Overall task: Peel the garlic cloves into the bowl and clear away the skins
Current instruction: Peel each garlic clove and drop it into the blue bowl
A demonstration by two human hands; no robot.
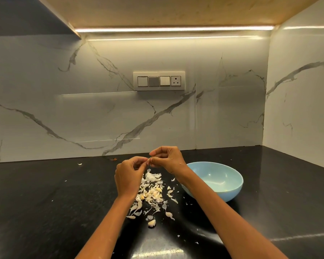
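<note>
1. The light blue bowl (223, 191) stood on the black desk (45, 202), right of the middle and well short of the back edge. Its inside was mostly bare; a small pale-yellow speck lay near the bottom, too small to tell what it was.
2. The left hand (128, 176) and the right hand (166, 158) were raised above the desk, fingertips meeting between them. Both had their fingers curled, pinching a small garlic clove (148, 160) that was almost hidden by the fingers.
3. The right forearm crossed in front of the bowl's left rim.
4. A heap of garlic skins (151, 179) lay on the desk just left of the bowl, below the hands, with unpeeled garlic cloves (153, 193) mixed in.
5. Loose cloves and scraps of skin trailed from the heap toward the front edge; one clove (151, 223) lay apart, nearest the front.
6. A single scrap (79, 164) lay near the back edge, well left of the heap.
7. A switch panel (159, 81) with a socket sat on the marble wall behind the desk.
</note>
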